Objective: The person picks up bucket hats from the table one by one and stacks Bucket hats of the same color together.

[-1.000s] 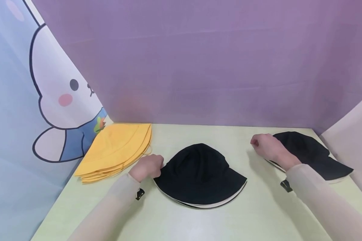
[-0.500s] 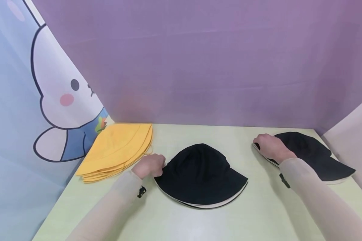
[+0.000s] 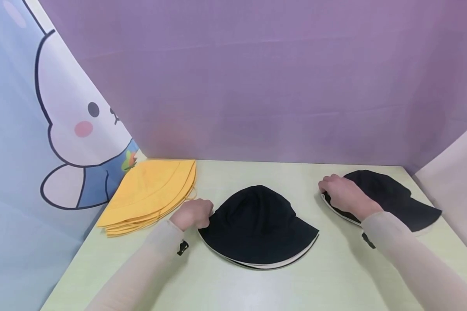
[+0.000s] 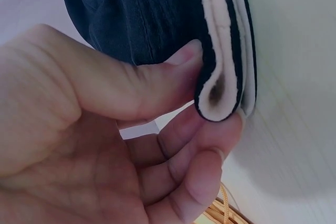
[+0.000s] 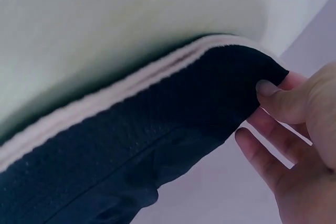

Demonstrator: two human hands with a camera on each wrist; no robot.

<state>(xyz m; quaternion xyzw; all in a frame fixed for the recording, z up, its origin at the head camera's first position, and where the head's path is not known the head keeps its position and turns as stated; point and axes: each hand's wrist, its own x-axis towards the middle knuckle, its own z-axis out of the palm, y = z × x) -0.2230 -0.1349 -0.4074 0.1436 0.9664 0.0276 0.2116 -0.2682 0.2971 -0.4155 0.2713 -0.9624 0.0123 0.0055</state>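
Observation:
In the middle of the table lies a black bucket hat (image 3: 258, 229), folded flat, with a pale lining edge along its brim; another pale and black edge shows under it. My left hand (image 3: 192, 214) pinches the brim's left corner, the thumb on top and fingertips below the fold (image 4: 218, 108) in the left wrist view. At the right, a second folded black bucket hat (image 3: 393, 196) lies partly behind my right hand (image 3: 344, 194). That hand's thumb and fingers pinch its brim corner, as the brim (image 5: 173, 93) shows in the right wrist view.
A stack of folded yellow hats (image 3: 151, 190) sits at the back left, close to my left hand. A purple cloth (image 3: 257, 86) hangs behind the pale table (image 3: 233, 289). A blue cartoon curtain (image 3: 15, 181) hangs at the left and a pale cloth (image 3: 457, 172) at the right.
My right hand took hold of the right black hat's brim corner and has drawn the hat a little to the left. The left hand and the middle hat stay in place.

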